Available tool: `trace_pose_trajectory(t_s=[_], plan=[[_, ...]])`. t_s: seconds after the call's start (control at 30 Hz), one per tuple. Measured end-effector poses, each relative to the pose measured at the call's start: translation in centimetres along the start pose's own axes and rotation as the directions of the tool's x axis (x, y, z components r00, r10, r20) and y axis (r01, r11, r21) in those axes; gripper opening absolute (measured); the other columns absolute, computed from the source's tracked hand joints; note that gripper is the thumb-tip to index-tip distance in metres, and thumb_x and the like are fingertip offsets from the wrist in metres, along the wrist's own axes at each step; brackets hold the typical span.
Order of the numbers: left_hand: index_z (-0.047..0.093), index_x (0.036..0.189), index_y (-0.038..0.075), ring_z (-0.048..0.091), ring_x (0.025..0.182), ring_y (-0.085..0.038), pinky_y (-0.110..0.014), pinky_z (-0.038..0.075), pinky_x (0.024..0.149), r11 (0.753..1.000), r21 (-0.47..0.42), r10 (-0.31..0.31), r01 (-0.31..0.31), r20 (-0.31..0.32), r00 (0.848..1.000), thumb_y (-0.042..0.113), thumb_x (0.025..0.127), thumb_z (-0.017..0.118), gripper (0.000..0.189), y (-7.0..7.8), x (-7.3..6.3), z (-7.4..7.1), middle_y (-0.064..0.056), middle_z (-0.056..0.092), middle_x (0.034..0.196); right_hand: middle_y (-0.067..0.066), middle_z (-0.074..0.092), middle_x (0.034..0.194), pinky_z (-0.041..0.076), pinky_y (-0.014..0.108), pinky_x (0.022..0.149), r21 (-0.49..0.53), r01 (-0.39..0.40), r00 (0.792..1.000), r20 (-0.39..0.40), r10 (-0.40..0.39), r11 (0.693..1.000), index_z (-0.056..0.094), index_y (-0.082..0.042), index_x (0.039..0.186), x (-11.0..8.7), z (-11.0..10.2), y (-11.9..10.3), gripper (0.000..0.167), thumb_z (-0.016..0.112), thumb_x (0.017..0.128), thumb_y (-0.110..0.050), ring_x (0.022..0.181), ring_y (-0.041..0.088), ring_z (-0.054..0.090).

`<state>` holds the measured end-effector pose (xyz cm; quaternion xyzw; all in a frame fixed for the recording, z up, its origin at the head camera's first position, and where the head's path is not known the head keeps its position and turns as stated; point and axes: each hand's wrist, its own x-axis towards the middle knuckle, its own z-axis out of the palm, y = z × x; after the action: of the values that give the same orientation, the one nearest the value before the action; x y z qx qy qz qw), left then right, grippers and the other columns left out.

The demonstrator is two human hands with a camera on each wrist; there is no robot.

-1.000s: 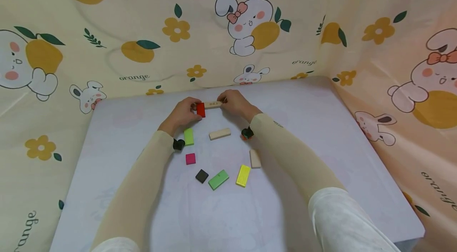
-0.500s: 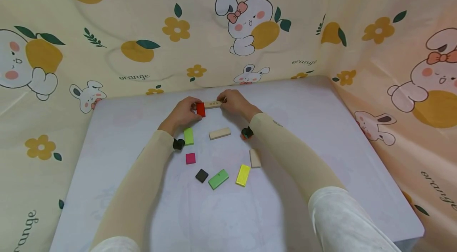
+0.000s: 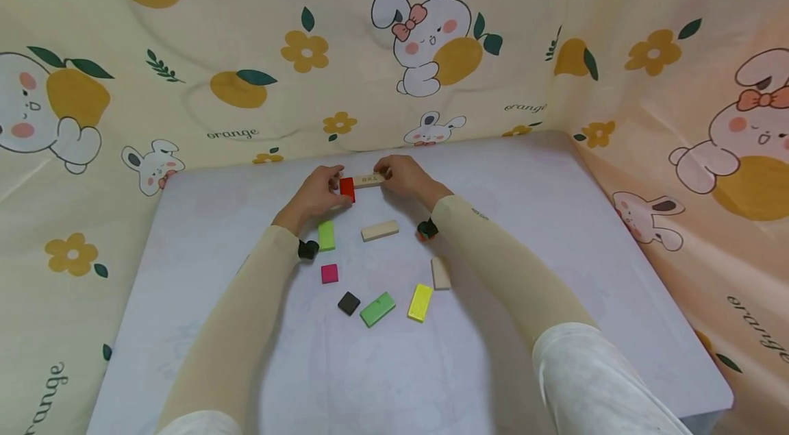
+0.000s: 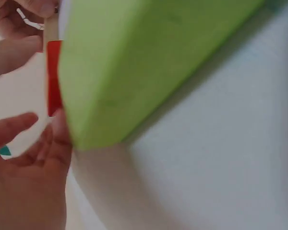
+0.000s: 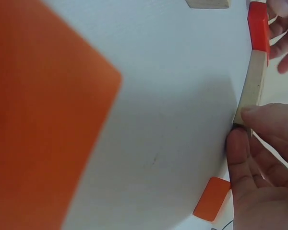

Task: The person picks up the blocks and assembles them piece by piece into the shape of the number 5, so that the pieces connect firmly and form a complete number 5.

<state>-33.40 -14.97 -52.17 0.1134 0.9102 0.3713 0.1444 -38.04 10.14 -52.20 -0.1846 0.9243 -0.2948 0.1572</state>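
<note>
A red block (image 3: 347, 190) stands against the left end of a plain wooden block (image 3: 368, 180) with printed marks, near the table's back edge. My left hand (image 3: 314, 194) is at the red block, its thumb by the near end. In the left wrist view one fingertip (image 4: 60, 124) meets the red block's lower end, while other fingers are spread apart from it. My right hand (image 3: 407, 178) pinches the wooden block's right end between thumb and fingers, as the right wrist view shows at the thumb (image 5: 266, 117).
Lying nearer are a lime block (image 3: 326, 236), wooden blocks (image 3: 379, 231) (image 3: 440, 274), a magenta block (image 3: 329, 273), a black block (image 3: 348, 303), a green block (image 3: 377, 309) and a yellow block (image 3: 420, 303). An orange block (image 5: 212, 199) lies beside my right hand.
My left index finger has lifted off the red block and the left fingers have spread. My right hand keeps its grip; both blocks look almost still.
</note>
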Motion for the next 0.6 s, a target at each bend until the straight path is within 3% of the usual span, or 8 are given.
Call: trace_pose_trajectory(t_s=[0.1,0.2,0.27,0.37,0.47,0.6], plan=[[0.041,0.166,0.005,0.052,0.127,-0.035,-0.052,0.048,0.111,0.999,-0.009,0.042,-0.042,-0.038,0.998,0.028,0.101,0.076,0.077,0.5,-0.4,-0.1,-0.019,0.045,0.152,0.008,0.069,0.125,0.051,0.039,0.101,0.013,-0.001,1.0,0.001,0.001,1.0,0.071,-0.007,0.14,-0.4,-0.3,-0.1,0.041,0.07,0.099,-0.002,0.109,0.023,0.064],[0.043,0.165,0.004,0.046,0.138,-0.037,-0.054,0.046,0.114,0.989,0.088,0.12,-0.118,-0.02,0.993,0.03,0.104,0.07,0.072,1.4,-1.0,0.1,-0.019,0.037,0.161,0.009,0.069,0.127,0.05,0.04,0.102,0.015,0.0,1.0,0.001,0.0,1.0,0.07,-0.007,0.141,-0.6,-0.4,-0.2,0.042,0.07,0.099,-0.004,0.111,0.024,0.064],[0.043,0.164,0.002,0.039,0.145,-0.038,-0.055,0.043,0.117,0.965,0.191,0.18,-0.182,0.031,0.983,0.032,0.104,0.068,0.072,2.3,-1.4,0.4,-0.02,0.034,0.164,0.01,0.069,0.128,0.051,0.04,0.103,0.002,-0.001,1.0,-0.005,0.001,1.0,0.07,-0.007,0.141,-0.7,-0.4,-0.2,0.042,0.071,0.099,-0.004,0.112,0.024,0.064],[0.041,0.165,0.002,0.027,0.154,-0.038,-0.053,0.039,0.121,0.905,0.341,0.229,-0.255,0.116,0.966,0.039,0.104,0.067,0.076,3.2,-1.7,0.9,-0.02,0.03,0.167,0.011,0.069,0.13,0.051,0.04,0.103,-0.003,-0.001,1.0,-0.012,0.001,1.0,0.069,-0.007,0.142,-0.7,-0.4,-0.1,0.043,0.071,0.099,-0.005,0.114,0.024,0.065],[0.039,0.166,0.001,0.025,0.155,-0.036,-0.051,0.036,0.123,0.868,0.412,0.234,-0.276,0.151,0.96,0.042,0.105,0.066,0.078,3.7,-1.9,1.2,-0.02,0.03,0.167,0.013,0.069,0.131,0.052,0.04,0.103,0.011,0.007,1.0,-0.014,-0.007,1.0,0.068,-0.005,0.142,-0.8,-0.3,-0.1,0.043,0.07,0.099,-0.003,0.116,0.026,0.066],[0.037,0.166,-0.001,0.031,0.15,-0.035,-0.049,0.036,0.123,0.863,0.435,0.194,-0.255,0.181,0.964,0.04,0.105,0.066,0.08,3.9,-1.9,1.3,-0.02,0.034,0.165,0.013,0.07,0.129,0.053,0.04,0.101,0.018,0.024,1.0,-0.012,-0.024,1.0,0.069,-0.004,0.141,-0.7,-0.1,0.0,0.043,0.069,0.098,-0.002,0.114,0.026,0.066]])
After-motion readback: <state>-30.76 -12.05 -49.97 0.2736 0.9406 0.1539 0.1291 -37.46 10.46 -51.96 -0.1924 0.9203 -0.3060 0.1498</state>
